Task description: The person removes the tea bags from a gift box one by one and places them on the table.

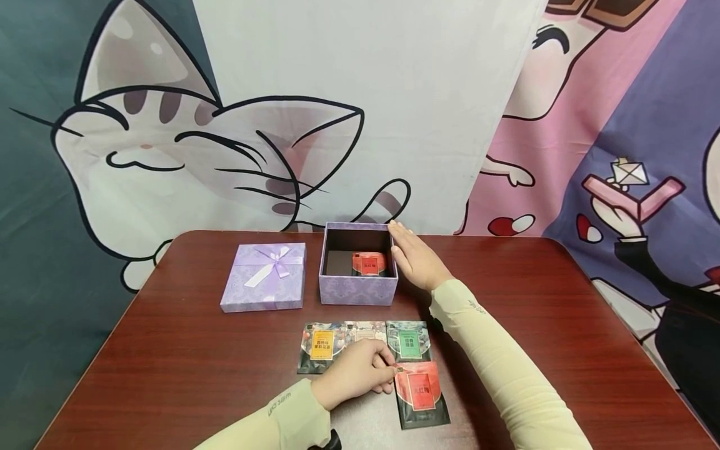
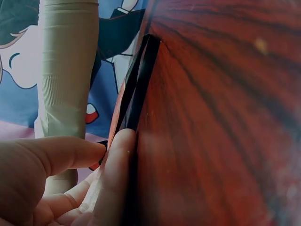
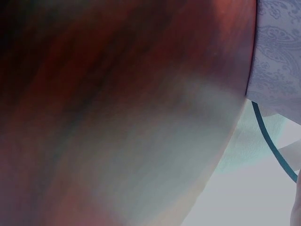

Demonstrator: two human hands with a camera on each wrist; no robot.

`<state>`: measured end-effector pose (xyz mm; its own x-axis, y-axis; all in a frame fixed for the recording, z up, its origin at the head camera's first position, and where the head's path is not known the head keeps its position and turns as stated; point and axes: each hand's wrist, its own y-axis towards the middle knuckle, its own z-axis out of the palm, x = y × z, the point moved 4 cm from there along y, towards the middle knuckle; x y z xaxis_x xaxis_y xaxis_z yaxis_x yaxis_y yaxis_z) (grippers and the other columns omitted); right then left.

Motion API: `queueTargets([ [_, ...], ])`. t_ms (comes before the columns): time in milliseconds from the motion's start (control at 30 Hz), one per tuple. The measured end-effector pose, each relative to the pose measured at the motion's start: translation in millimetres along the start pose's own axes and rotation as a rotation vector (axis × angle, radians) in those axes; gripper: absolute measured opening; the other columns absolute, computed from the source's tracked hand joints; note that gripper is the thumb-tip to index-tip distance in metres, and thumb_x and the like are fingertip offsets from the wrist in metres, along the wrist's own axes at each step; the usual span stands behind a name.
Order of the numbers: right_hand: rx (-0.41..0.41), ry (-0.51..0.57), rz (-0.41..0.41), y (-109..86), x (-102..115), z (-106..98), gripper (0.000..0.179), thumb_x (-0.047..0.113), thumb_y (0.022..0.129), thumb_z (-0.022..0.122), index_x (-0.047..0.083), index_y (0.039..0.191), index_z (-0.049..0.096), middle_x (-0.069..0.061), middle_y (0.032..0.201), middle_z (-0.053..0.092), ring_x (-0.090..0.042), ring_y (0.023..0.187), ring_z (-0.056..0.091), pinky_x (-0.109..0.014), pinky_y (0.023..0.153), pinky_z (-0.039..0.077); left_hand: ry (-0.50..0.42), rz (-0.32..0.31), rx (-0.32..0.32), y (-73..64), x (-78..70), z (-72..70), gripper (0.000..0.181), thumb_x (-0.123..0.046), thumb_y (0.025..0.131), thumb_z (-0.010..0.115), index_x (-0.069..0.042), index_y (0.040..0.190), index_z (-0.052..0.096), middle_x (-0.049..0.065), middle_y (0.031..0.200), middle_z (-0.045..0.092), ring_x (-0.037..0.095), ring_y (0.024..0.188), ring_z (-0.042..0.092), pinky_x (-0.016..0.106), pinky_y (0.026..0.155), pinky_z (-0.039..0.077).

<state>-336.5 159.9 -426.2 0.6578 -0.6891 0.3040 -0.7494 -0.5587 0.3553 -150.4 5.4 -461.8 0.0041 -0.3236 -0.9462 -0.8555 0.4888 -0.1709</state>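
Observation:
My left hand [image 1: 357, 372] pinches the left edge of a red and black tea sachet [image 1: 420, 394] lying low on the table. In the left wrist view the sachet [image 2: 136, 84] appears edge-on, its near end between thumb and fingers. My right hand [image 1: 419, 261] rests with straight fingers along the right side of an open purple box [image 1: 357, 291]. Inside that box stands another red sachet [image 1: 369, 264]. Three more sachets form a row: a yellow-labelled one [image 1: 322, 347], a pale one [image 1: 365, 330] partly hidden by my left hand, and a green-labelled one [image 1: 409, 342].
Left of the box, the purple lid [image 1: 264, 281] with its ribbon bow lies on the reddish-brown table [image 1: 169, 350]. The table's far edge runs just behind the box, before a cartoon-printed cloth [image 1: 416, 112]. The right wrist view shows the box wall [image 3: 277, 52] beside the table.

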Motion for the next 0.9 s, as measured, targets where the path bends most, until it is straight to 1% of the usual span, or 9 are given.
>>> queueTargets([
  [100,0.005,-0.003,0.006,0.1,0,0,0.057,0.026,0.107,0.037,-0.003,0.155,0.032,-0.019,0.162,0.032,-0.035,0.15,0.027,-0.044,0.124,0.017,0.014,-0.004,0.002,-1.0,-2.4,-1.5,0.003,-0.005,0.09,0.068,-0.005,0.091,0.065,0.003,0.065,0.069,0.015,0.056,0.067,0.024,0.052,0.054],
  [200,0.007,-0.005,0.009,0.2,0,0,0.057,0.026,0.107,0.037,-0.003,0.156,0.032,-0.018,0.162,0.032,-0.035,0.15,0.027,-0.043,0.124,0.016,0.023,-0.005,0.005,-1.4,-5.0,-3.5,0.004,-0.005,0.091,0.066,-0.004,0.095,0.066,0.003,0.067,0.069,0.016,0.058,0.068,0.024,0.053,0.052],
  [267,0.006,-0.004,0.011,0.1,0,0,0.057,0.026,0.107,0.036,-0.003,0.156,0.032,-0.018,0.162,0.032,-0.034,0.151,0.027,-0.042,0.124,0.016,0.028,0.004,0.005,-1.0,-6.2,-4.8,0.003,-0.006,0.093,0.065,-0.005,0.095,0.066,0.002,0.068,0.069,0.016,0.06,0.068,0.023,0.052,0.051],
  [367,0.001,-0.001,0.01,0.0,0,0,0.057,0.026,0.107,0.036,-0.003,0.156,0.032,-0.018,0.162,0.032,-0.033,0.151,0.027,-0.042,0.124,0.017,0.041,0.036,0.012,-0.2,-8.7,-6.6,0.003,-0.009,0.095,0.065,-0.006,0.095,0.066,0.001,0.07,0.069,0.016,0.061,0.067,0.024,0.05,0.05],
  [533,-0.011,0.003,0.001,-0.2,-1,0,0.057,0.025,0.106,0.038,-0.003,0.155,0.033,-0.019,0.161,0.033,-0.036,0.15,0.029,-0.043,0.124,0.018,0.058,0.09,0.034,-0.7,-16.0,-10.2,0.007,-0.013,0.096,0.064,-0.007,0.098,0.068,0.0,0.072,0.07,0.018,0.054,0.063,0.025,0.043,0.049],
  [600,-0.01,0.006,0.002,-0.2,-1,0,0.057,0.025,0.106,0.037,-0.003,0.155,0.033,-0.019,0.161,0.033,-0.036,0.15,0.028,-0.043,0.124,0.018,0.073,0.111,0.028,-1.2,-20.2,-13.6,0.008,-0.013,0.096,0.064,-0.007,0.1,0.068,0.001,0.074,0.07,0.019,0.053,0.062,0.025,0.043,0.049],
  [733,-0.007,0.009,0.002,-0.3,0,0,0.056,0.025,0.107,0.037,-0.003,0.155,0.033,-0.019,0.161,0.033,-0.035,0.15,0.028,-0.043,0.124,0.017,0.121,0.192,-0.023,-0.2,-33.8,-26.4,0.011,-0.01,0.097,0.061,-0.005,0.103,0.069,0.005,0.081,0.073,0.021,0.064,0.068,0.024,0.055,0.053],
  [833,-0.006,0.013,0.0,-0.2,0,0,0.056,0.025,0.107,0.037,-0.003,0.155,0.033,-0.019,0.161,0.033,-0.034,0.15,0.028,-0.044,0.124,0.018,0.192,0.254,-0.101,2.1,-45.8,-40.5,0.011,-0.011,0.098,0.06,-0.008,0.102,0.07,0.001,0.084,0.072,0.014,0.071,0.068,0.024,0.064,0.054],
  [900,-0.006,0.014,0.0,-0.1,-1,0,0.056,0.026,0.107,0.037,-0.003,0.155,0.033,-0.019,0.161,0.034,-0.034,0.15,0.028,-0.043,0.124,0.018,0.226,0.273,-0.151,4.0,-52.5,-50.4,0.011,-0.013,0.098,0.06,-0.011,0.102,0.07,-0.001,0.086,0.072,0.011,0.072,0.068,0.025,0.065,0.054],
])
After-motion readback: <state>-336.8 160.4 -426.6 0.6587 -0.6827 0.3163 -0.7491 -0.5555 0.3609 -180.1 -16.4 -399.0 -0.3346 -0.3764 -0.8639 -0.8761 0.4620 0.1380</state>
